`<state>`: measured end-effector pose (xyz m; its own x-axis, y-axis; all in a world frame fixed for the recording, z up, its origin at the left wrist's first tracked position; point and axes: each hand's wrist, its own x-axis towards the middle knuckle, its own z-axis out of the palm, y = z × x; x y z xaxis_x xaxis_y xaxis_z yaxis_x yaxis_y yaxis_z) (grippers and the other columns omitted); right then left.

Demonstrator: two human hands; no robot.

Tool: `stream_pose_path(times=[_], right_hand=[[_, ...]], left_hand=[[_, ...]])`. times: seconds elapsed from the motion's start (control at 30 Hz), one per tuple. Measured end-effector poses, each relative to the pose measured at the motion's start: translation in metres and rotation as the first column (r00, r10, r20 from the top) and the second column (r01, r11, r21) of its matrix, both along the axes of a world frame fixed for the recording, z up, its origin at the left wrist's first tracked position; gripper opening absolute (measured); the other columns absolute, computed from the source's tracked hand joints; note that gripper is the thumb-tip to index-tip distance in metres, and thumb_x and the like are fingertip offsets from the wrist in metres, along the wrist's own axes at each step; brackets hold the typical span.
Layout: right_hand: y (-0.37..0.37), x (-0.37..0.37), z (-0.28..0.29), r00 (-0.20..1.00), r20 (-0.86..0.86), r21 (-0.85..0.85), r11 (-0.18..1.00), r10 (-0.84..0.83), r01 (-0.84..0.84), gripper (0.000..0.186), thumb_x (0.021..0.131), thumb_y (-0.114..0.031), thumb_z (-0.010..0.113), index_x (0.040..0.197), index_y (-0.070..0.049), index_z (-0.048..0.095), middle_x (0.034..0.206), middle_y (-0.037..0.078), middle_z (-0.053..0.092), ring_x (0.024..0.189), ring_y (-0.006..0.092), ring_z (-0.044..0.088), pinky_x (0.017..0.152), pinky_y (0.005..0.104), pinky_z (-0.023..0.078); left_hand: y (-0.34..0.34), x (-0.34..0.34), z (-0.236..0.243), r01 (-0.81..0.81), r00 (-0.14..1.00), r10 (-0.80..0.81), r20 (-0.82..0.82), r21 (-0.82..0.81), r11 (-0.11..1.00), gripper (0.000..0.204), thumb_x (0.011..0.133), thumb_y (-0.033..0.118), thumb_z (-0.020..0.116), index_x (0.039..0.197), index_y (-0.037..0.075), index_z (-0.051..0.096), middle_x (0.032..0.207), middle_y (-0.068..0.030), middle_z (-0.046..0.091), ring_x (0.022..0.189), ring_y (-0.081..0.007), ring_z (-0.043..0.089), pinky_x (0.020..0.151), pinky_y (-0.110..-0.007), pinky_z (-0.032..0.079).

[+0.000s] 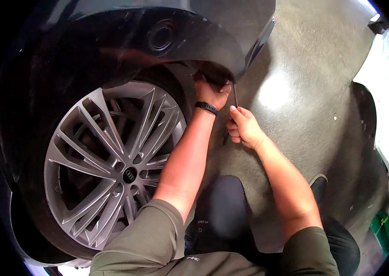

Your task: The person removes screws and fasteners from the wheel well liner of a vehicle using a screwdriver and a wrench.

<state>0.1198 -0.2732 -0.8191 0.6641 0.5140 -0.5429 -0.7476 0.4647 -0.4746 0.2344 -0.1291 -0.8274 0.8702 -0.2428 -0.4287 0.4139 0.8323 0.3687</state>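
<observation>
The slim tool stands in the middle of the head view, just right of the corner of a dark body panel, with its thin shaft pointing away from the person. The right hand is clenched around its near end, the thumb laid along the top and the fingers curled underneath. The shaft's far end meets the rim of the panel; whether it is seated in anything there cannot be told.

The left hand, with a black band at its wrist, reaches beneath the panel's lower edge, left of the shaft and close to it. Its fingers are bent and partly hidden in shadow, so I cannot tell whether they grasp the edge or only brace against it. To the left and nearer stands the silver wheel, close beside the left forearm.

As a judgement, this step calls for a straight push along the shaft and small, even wrist turns, since a slanted tool could slip and scratch the paint. The left hand would do best supporting the panel from below, its fingertips out of the shaft's line, with the left forearm clear of the spokes.
</observation>
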Motion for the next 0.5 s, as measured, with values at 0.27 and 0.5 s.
stream_pose_path(times=[0.27, 0.5], right_hand=[[0.000, -0.004, 0.013, 0.986, -0.160, 0.349, 0.937, 0.053, 0.006, 0.035, 0.105, -0.048, 0.048, 0.083, -0.021, 0.044, 0.061, -0.008, 0.029, 0.046, 0.0057, 0.020, 0.040, 0.0230, 0.015], [0.016, -0.009, 0.024, 0.993, -0.110, 0.100, 0.994, -0.038, 0.049, 0.031, 0.106, -0.044, 0.048, 0.087, -0.019, 0.044, 0.065, -0.006, 0.035, 0.048, 0.0078, 0.026, 0.042, 0.0239, 0.020]], left_hand=[[0.006, 0.000, 0.001, 0.013, 0.998, -0.012, -0.054, 0.018, 1.000, 0.038, 0.086, 0.049, 0.055, 0.095, 0.014, 0.062, 0.090, -0.0029, 0.067, 0.070, -0.0201, 0.056, 0.049, -0.029, 0.031], [0.004, -0.001, -0.004, 0.043, 0.997, -0.055, 0.048, 0.219, 0.975, 0.037, 0.086, 0.049, 0.055, 0.096, 0.015, 0.064, 0.090, -0.0009, 0.067, 0.073, -0.0190, 0.057, 0.054, -0.029, 0.034]])
